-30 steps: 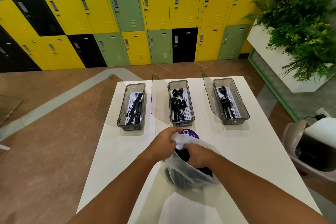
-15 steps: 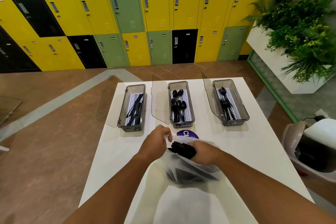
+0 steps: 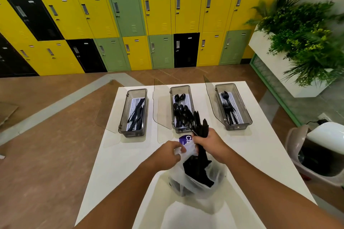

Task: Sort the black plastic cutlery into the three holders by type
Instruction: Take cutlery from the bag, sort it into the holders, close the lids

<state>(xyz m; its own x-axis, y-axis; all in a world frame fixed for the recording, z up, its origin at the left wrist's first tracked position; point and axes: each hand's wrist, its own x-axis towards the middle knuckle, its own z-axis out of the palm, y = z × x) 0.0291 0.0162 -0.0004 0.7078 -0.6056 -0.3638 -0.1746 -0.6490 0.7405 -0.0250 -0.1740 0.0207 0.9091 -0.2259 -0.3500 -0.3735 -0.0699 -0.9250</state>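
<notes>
Three smoky clear plastic holders stand in a row behind the thin clear plastic bag (image 3: pixel 217 174) on the white table (image 3: pixel 260 154). The left holder (image 3: pixel 124 111) has knives (image 3: pixel 136 115). The middle holder (image 3: pixel 180 87), straight behind the bag, has spoons (image 3: pixel 181 109). The right holder (image 3: pixel 244 111) has forks (image 3: pixel 228 106). The right hand (image 3: pixel 210 141) grips a bunch of black plastic cutlery (image 3: pixel 200 124), half out of the bag's mouth. The left hand (image 3: pixel 167 152) pinches the bag's rim.

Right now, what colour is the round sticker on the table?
The sticker is purple with white lettering, head view.
</notes>
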